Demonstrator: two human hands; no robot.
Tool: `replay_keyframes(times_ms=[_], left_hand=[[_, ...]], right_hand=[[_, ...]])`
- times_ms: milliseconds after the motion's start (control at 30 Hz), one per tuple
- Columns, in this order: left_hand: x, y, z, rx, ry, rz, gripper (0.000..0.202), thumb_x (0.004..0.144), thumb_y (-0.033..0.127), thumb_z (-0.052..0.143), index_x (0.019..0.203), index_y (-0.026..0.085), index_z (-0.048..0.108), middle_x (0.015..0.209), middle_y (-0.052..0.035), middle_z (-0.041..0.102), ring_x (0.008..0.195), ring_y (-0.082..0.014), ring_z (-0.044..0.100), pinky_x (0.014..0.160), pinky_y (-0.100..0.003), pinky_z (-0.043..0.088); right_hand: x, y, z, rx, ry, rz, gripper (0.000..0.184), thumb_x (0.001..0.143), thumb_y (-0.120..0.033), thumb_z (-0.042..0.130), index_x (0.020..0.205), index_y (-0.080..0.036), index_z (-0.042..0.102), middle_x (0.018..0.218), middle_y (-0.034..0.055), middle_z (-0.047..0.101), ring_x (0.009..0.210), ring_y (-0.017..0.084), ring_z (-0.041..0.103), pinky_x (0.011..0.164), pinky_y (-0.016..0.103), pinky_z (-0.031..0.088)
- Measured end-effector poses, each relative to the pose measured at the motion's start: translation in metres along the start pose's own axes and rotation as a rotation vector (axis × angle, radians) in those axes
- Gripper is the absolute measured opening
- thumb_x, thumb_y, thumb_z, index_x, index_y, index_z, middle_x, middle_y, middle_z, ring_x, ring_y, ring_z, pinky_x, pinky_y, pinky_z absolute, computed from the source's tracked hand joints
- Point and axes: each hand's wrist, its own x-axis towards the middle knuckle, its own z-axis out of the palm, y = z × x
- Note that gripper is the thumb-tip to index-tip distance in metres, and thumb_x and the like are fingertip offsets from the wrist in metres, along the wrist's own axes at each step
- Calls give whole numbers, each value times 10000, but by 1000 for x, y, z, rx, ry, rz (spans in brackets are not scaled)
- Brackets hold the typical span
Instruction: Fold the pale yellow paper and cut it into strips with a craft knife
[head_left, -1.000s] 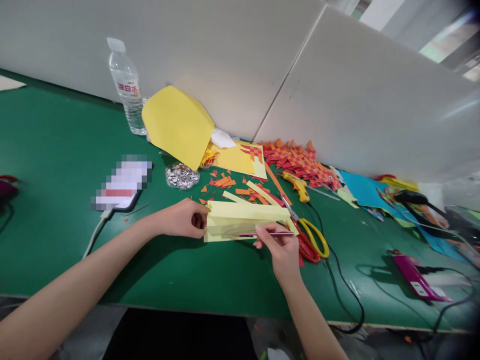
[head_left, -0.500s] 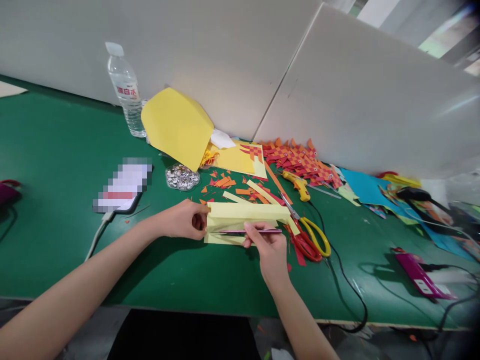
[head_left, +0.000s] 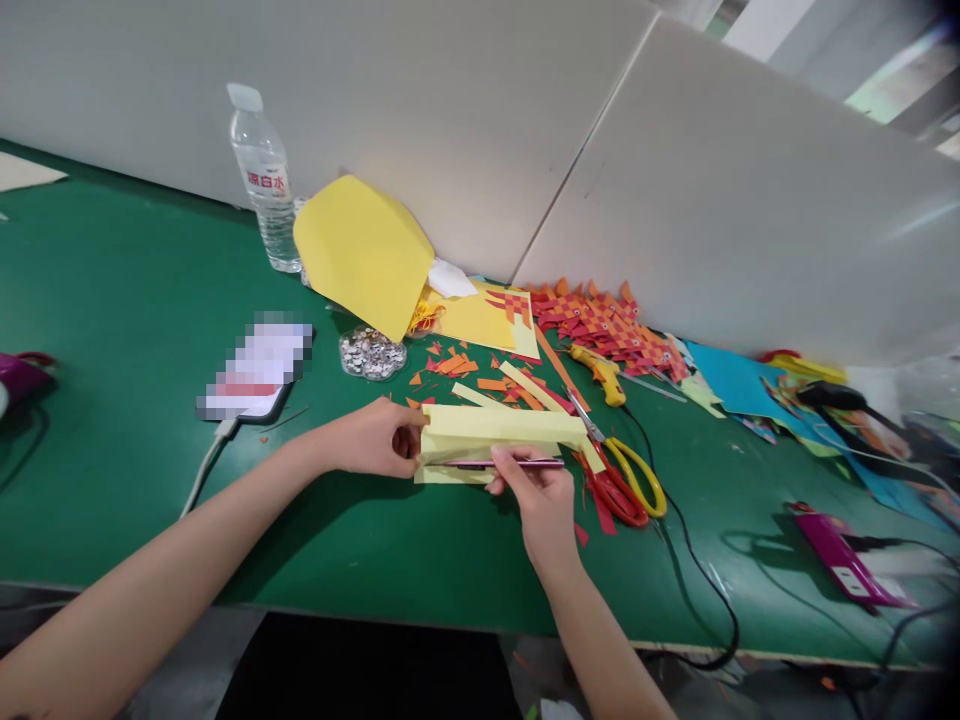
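— on the green table (head_left: 112,300), what are the two hands busy with?
— the left hand (head_left: 375,438) pinches the left end of a folded pale yellow paper (head_left: 495,428), fingers closed on it. the paper is a long flat rectangle with crisp creased edges, lying near the table's front edge.
— and the right hand (head_left: 536,495)?
— its fingers are closed round a thin pink-purple tool (head_left: 499,463), slim and straight like a pen or blade; i cannot tell which. it lies along the paper's lower edge.
— what's beside that?
— scissors (head_left: 626,480) with glossy yellow and red loop handles, just right of the paper. orange and red paper scraps (head_left: 457,365), small angular bits, lie behind it, near a clear dish of shiny sequins (head_left: 371,352).
— further back?
— a curved sheet of yellow card (head_left: 364,250) and a clear plastic water bottle (head_left: 266,180), upright against the grey wall.
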Motion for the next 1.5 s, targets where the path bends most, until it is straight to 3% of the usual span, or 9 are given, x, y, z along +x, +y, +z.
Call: replay_keyframes(times_ms=[667, 1033, 1333, 1500], left_hand=[[0, 2, 0, 10, -5, -31, 121, 616, 139, 567, 733, 154, 592, 659, 23, 649, 558, -94, 571, 513, -172, 431], [0, 3, -1, 20, -4, -32, 89, 624, 150, 568, 712, 157, 579, 650, 28, 641, 546, -82, 555, 507, -164, 430], [3, 4, 8, 3, 116, -58, 40, 623, 154, 560, 646, 170, 531, 610, 34, 624, 518, -80, 553, 510, -172, 420], [4, 2, 13, 26, 168, -79, 56, 625, 170, 568, 644, 178, 516, 589, 42, 614, 524, -89, 557, 522, -182, 416]], right_hand=[[0, 2, 4, 12, -23, 22, 211, 752, -357, 692, 703, -157, 648, 485, -17, 579, 475, 120, 557, 508, 230, 457], [1, 3, -12, -4, 59, -47, 210, 755, -347, 694, 683, -160, 633, 470, -27, 553, 460, 115, 541, 494, 234, 432], [4, 4, -17, 36, 68, -76, 164, 764, -320, 688, 704, -173, 646, 543, -21, 580, 486, 123, 556, 521, 257, 447], [10, -8, -10, -6, 5, -68, 199, 750, -338, 691, 662, -172, 626, 476, -29, 547, 468, 130, 548, 508, 256, 442]])
